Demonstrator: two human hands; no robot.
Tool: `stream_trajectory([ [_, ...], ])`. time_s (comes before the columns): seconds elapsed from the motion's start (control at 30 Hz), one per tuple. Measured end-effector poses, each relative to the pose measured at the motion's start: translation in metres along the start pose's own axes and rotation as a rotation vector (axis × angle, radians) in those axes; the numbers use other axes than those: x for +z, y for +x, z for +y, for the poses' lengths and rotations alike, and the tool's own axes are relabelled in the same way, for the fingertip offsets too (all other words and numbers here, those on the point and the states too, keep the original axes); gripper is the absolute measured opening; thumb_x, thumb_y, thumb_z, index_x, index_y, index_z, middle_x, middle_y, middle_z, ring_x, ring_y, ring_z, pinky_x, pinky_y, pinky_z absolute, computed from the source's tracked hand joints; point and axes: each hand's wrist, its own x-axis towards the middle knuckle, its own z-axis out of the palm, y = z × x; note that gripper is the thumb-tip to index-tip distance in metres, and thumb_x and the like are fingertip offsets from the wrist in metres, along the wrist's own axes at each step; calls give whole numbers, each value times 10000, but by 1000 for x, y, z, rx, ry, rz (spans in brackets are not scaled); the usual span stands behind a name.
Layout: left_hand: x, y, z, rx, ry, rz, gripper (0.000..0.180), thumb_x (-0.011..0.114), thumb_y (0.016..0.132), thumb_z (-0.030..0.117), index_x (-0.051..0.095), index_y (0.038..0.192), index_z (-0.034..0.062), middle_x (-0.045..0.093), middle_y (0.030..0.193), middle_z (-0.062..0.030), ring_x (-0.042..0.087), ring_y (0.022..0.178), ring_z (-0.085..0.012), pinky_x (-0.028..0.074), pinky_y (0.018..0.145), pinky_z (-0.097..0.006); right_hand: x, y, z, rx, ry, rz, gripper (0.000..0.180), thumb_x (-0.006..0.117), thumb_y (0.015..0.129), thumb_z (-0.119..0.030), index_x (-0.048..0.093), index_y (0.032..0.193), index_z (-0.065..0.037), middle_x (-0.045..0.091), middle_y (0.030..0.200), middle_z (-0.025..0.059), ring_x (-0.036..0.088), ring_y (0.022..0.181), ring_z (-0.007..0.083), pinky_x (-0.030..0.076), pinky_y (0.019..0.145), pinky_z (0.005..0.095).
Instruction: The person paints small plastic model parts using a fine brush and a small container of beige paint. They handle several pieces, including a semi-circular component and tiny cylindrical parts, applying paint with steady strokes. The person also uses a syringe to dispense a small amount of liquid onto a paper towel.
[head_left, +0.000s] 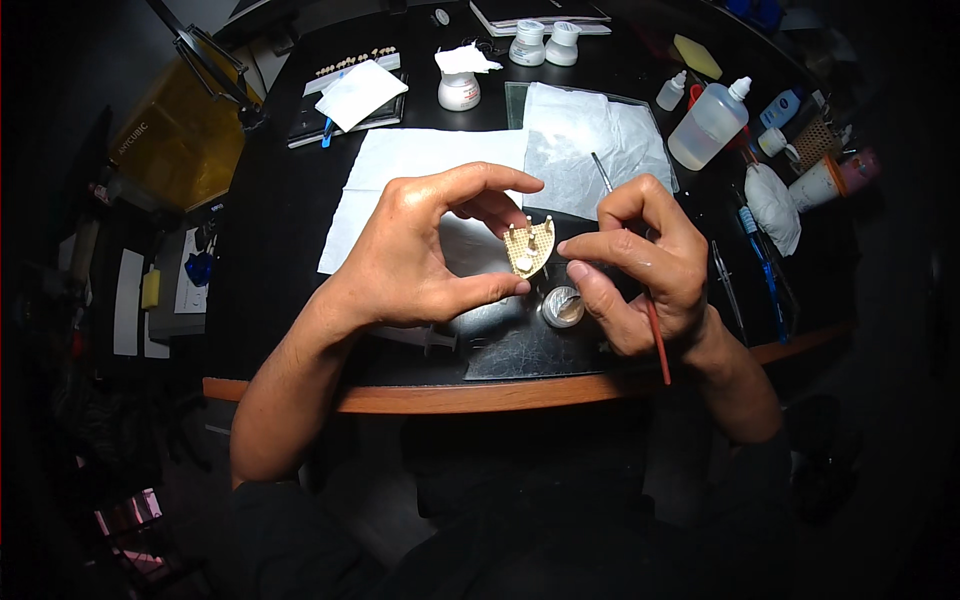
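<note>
My left hand (410, 250) holds a small cream honeycomb firing tray (541, 246) by its edges, between the thumb and the fingers behind it; the index finger arches free above. Short pegs stand up from the tray, and a small whitish tooth-like piece (524, 263) sits near its lower end. In my right hand (650, 260) a thin brush (657, 335) with a red-brown handle is tucked across the fingers, its dark end pointing up and away. The right index finger and thumb reach close to the tray's right edge. Just below stands a small round jar (562, 307).
White paper sheets (385, 165) and a glass plate (520, 360) cover parts of the black table. Farther back are a lidded jar (459, 92) topped with tissue and two white-capped jars (527, 45). At right stand a clear bottle (708, 125), a cotton wad (772, 210) and blue tools (765, 260).
</note>
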Motion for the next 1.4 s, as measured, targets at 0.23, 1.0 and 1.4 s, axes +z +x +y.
stream_trajectory([
  [0.23, -2, -1, 2, -50, 38, 30, 738, 980, 692, 132, 667, 1342, -20, 772, 1024, -125, 753, 968, -191, 595, 940, -341, -12, -4, 6, 34, 166, 23, 315, 560, 787, -32, 765, 1003, 69, 625, 958, 139, 581, 740, 151, 468, 613, 289],
  [1.0, -6, 1, -1, -39, 95, 115, 665, 963, 704, 124, 700, 1301, 0, 775, 987, -118, 763, 922, -183, 620, 913, -335, -1, -46, -12, 263, 326, 300, 160, 748, 1018, -130, 680, 973, 7, 682, 796, 45, 555, 644, 56, 409, 587, 198],
  [1.4, -7, -7, -4, -76, 109, 90, 702, 948, 718, 89, 673, 1359, 11, 751, 1032, -89, 715, 969, -166, 562, 934, -329, 10, -38, -9, 159, 178, 94, 201, 783, 986, -128, 698, 901, 34, 695, 744, 76, 620, 590, 101, 439, 506, 238],
])
